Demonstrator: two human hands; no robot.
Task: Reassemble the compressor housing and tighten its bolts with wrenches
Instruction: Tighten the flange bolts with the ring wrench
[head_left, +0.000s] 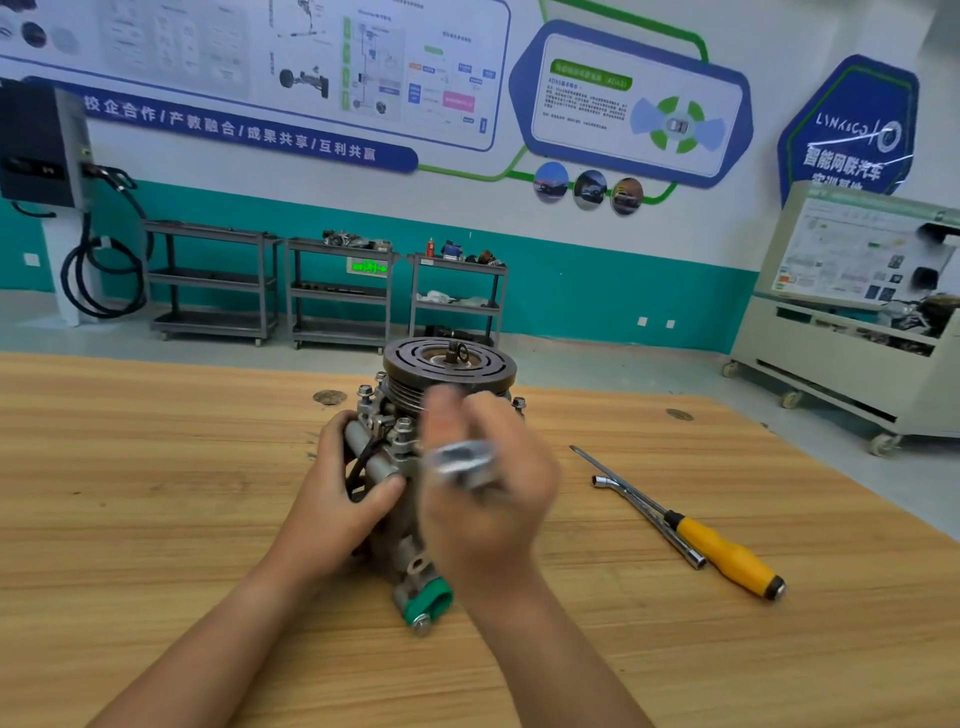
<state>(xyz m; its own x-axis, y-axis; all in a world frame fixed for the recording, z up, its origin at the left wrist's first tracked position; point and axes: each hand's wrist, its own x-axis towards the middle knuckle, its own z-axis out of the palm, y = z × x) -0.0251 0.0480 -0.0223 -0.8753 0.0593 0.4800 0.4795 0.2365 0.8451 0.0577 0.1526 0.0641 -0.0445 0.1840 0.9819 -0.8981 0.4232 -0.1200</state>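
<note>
Steadying the compressor housing (387, 447), upright on the wooden table (156, 519) with pulley uppermost, by curling the left hand (337, 483) round its 9 o'clock flank. Clutching a blurred silvery wrench (462, 460) in the right hand (493, 504), fingers curled, just at 3 o'clock of a flange bolt (404, 427). Likely risking a slip off the bolt head, rounding it or toppling the top-heavy housing, if seating the wrench poorly.

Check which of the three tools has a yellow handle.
The screwdriver lying on the table, right of the compressor. The bent socket wrench beside it and the blurred tool gripped in the right hand are bare metal.
</note>
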